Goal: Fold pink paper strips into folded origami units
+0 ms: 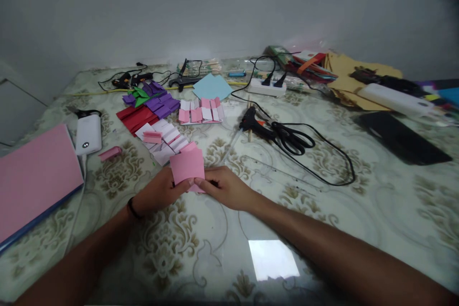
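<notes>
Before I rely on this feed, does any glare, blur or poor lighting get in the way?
Head view: light is dim, darkest at the top right corner; head view: a bright glare patch washes out the table between the forearms; head view: the black flat object at right looks smeared; head view: the pink paper in the left hand and right hand stays readable.

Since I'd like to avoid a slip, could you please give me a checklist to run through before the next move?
1. Pink paper held by both left hand and right hand: ok, thumbs at its lower edge.
2. Glue gun clear of both hands: ok, lying on the table.
3. Glue gun heated: cannot tell.
4. Two black plugs in the power strip: ok.
5. Held paper clear of the folded white papers: cannot tell; it overlaps their pile in view.
</notes>
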A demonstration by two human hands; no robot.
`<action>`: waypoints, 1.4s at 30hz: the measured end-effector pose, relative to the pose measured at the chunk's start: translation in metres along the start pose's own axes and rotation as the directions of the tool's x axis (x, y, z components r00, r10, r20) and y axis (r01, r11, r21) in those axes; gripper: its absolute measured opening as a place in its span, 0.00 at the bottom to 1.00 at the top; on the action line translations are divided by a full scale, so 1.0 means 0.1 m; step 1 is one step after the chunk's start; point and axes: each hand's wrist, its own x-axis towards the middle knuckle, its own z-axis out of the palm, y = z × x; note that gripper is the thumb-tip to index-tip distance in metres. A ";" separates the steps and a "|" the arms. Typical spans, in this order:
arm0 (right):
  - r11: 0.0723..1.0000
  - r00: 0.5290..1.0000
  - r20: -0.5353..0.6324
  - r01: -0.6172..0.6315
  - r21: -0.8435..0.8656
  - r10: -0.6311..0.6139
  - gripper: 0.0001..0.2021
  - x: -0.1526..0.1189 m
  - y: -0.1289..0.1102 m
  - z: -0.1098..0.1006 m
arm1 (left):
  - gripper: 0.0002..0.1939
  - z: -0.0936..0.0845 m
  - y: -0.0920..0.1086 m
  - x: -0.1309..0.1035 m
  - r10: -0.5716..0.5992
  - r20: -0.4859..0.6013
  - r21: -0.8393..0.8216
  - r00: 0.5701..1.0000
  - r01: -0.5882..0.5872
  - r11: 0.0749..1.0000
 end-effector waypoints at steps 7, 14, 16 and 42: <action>1.000 1.000 0.000 0.002 0.008 -0.002 0.23 0.00 0.00 0.00 | 0.14 0.00 -0.01 -0.01 -0.009 0.015 -0.004 1.000 0.009 1.000; 1.000 1.000 0.004 0.002 0.013 -0.002 0.23 0.00 0.01 0.00 | 0.14 0.01 -0.02 -0.01 0.001 0.012 0.004 1.000 -0.001 1.000; 1.000 1.000 0.005 0.001 0.011 -0.001 0.23 0.00 0.01 0.00 | 0.13 0.00 -0.01 -0.01 0.009 0.001 0.004 1.000 -0.009 1.000; 1.000 1.000 0.010 -0.009 0.001 0.008 0.24 0.01 0.00 0.00 | 0.14 0.01 -0.02 -0.01 -0.018 0.016 0.032 1.000 0.017 0.999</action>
